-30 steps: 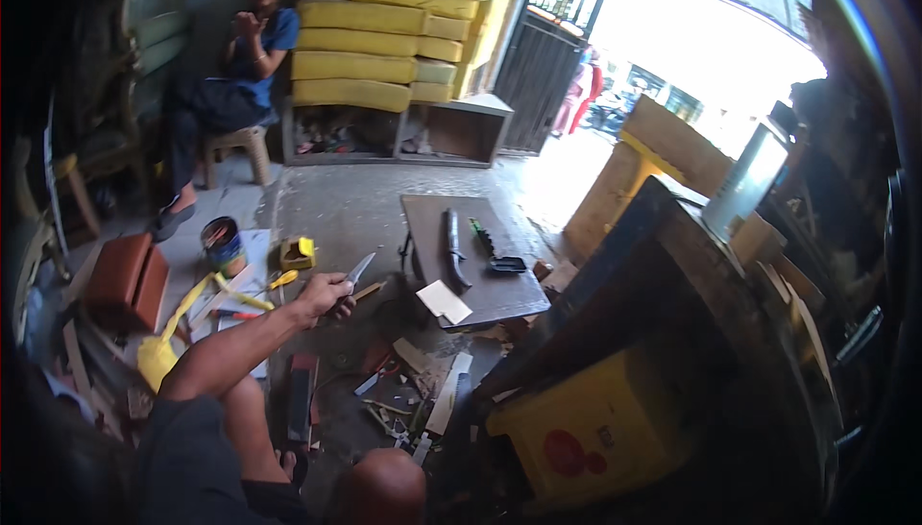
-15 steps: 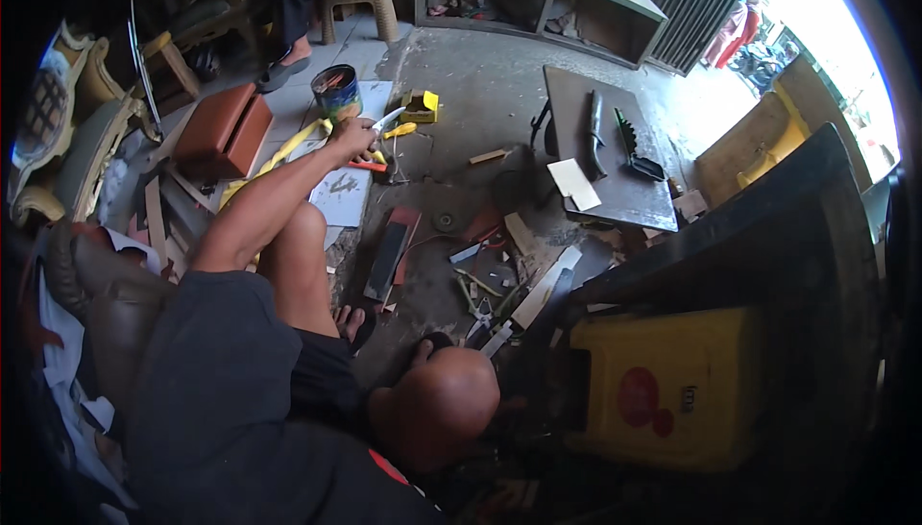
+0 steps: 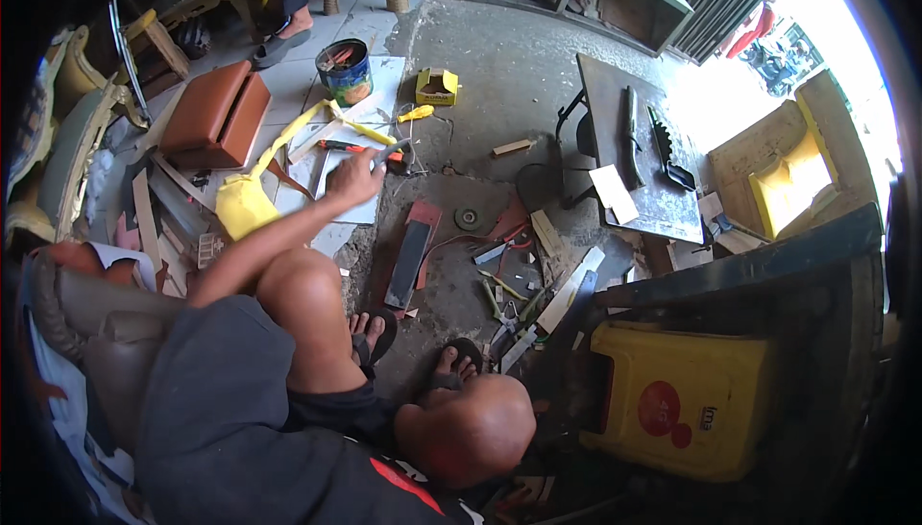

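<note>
My left hand [image 3: 357, 179] reaches forward, fingers closed on a knife [image 3: 390, 150], its pale blade angled up and right. Just beyond lies an orange-and-black handled tool [image 3: 343, 146], partly behind the blade. Around them are yellow fabric strips [image 3: 245, 206], a yellow-handled tool [image 3: 416, 113], a painted can of tools [image 3: 344, 69] and a small yellow box [image 3: 437, 85]. A dim bit of skin beside my right knee may be my right hand [image 3: 541, 406]; its fingers cannot be made out.
A low dark table [image 3: 663, 208] stands right of centre, near a dark cabinet edge [image 3: 740, 254] and yellow plastic container [image 3: 711, 371]. A brown cushioned piece [image 3: 206, 117] lies left, chairs [image 3: 72, 160] beside it. Scraps and pliers [image 3: 514, 309] litter the floor. A seated person's foot [image 3: 288, 35] is behind.
The view has tilted down, so things sit higher in the picture. My left hand with the knife has moved back toward me, now nearer the orange-handled tool and below the can.
</note>
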`<state>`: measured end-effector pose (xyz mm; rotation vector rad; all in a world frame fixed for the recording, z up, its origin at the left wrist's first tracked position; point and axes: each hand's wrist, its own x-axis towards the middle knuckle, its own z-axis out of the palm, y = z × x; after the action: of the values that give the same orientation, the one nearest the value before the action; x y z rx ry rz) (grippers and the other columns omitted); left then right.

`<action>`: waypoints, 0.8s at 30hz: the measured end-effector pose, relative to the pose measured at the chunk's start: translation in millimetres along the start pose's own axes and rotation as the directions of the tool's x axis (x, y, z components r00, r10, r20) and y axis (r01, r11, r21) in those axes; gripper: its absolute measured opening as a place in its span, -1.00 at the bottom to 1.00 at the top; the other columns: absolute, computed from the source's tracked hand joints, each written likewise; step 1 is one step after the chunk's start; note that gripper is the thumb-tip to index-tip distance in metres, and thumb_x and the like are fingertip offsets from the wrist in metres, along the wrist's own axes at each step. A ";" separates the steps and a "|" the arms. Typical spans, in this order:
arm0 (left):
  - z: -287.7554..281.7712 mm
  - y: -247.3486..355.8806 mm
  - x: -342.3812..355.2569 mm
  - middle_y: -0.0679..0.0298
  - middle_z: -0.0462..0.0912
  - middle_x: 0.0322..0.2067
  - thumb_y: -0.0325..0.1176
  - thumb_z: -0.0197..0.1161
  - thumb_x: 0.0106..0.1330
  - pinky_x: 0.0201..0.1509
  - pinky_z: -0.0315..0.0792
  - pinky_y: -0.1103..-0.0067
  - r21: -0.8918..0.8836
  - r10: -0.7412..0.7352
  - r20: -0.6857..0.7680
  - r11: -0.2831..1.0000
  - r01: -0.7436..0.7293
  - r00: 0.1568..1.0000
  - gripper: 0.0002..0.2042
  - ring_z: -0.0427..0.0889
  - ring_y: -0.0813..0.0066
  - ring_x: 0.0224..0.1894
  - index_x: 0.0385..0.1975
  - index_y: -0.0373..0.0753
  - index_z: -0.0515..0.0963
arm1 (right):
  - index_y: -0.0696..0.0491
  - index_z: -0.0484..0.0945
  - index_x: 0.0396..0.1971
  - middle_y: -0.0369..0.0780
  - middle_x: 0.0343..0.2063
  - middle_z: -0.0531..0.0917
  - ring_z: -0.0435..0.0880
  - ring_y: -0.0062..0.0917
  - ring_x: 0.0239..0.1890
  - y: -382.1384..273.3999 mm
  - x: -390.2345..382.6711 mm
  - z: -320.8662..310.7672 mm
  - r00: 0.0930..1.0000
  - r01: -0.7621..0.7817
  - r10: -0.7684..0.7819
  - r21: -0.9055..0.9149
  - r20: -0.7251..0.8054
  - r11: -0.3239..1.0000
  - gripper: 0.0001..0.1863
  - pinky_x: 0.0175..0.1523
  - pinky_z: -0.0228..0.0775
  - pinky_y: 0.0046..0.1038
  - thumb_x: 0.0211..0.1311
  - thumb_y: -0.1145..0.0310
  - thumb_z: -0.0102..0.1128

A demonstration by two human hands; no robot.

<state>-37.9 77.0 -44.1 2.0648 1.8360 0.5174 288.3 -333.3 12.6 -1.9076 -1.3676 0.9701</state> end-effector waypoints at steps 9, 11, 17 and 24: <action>147.1 30.4 2.4 0.08 0.47 -0.19 -0.27 0.22 0.40 0.03 0.36 0.17 0.054 0.416 -0.272 0.907 -0.417 0.868 -0.70 0.53 0.07 -0.04 0.03 -0.22 0.41 | 0.17 0.49 0.30 -0.05 0.10 0.68 0.68 -0.17 0.07 8.1 28.1 126.7 0.981 -0.133 0.125 0.043 0.148 0.990 -0.45 0.18 0.50 -0.25 0.39 0.26 0.30; 163.3 34.8 2.3 0.10 0.48 -0.19 -0.27 0.23 0.39 0.05 0.35 0.19 0.034 0.446 -0.253 0.891 -0.453 0.859 -0.69 0.54 0.08 -0.05 0.03 -0.24 0.42 | 0.17 0.49 0.30 -0.05 0.10 0.68 0.68 -0.18 0.07 17.0 -9.9 102.7 0.964 -0.253 0.253 -0.011 0.078 0.968 -0.45 0.17 0.50 -0.26 0.39 0.25 0.31; 167.3 18.9 -63.9 0.14 0.51 -0.13 -0.20 0.08 0.38 0.18 0.28 0.13 0.070 0.648 -0.054 0.761 -0.644 0.760 -0.58 0.53 0.19 -0.04 0.15 -0.27 0.48 | 0.16 0.49 0.30 -0.07 0.10 0.68 0.69 -0.19 0.06 4.5 -43.9 24.0 0.865 -0.482 0.463 -0.061 -0.195 0.874 -0.44 0.16 0.50 -0.27 0.38 0.25 0.33; 165.3 30.1 -179.9 0.16 0.52 -0.06 -0.15 0.13 0.34 0.20 0.30 0.18 -0.036 0.856 -0.066 0.512 -0.858 0.513 -0.54 0.52 0.24 0.04 0.17 -0.26 0.48 | 0.15 0.49 0.30 -0.10 0.11 0.68 0.69 -0.21 0.05 -33.2 46.1 -55.2 0.868 -0.285 0.213 -0.098 -0.448 0.954 -0.43 0.15 0.50 -0.29 0.38 0.24 0.34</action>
<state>48.3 -105.9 -184.4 2.8336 0.6051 0.8274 326.1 -282.3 59.9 -2.2947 -0.9748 0.5033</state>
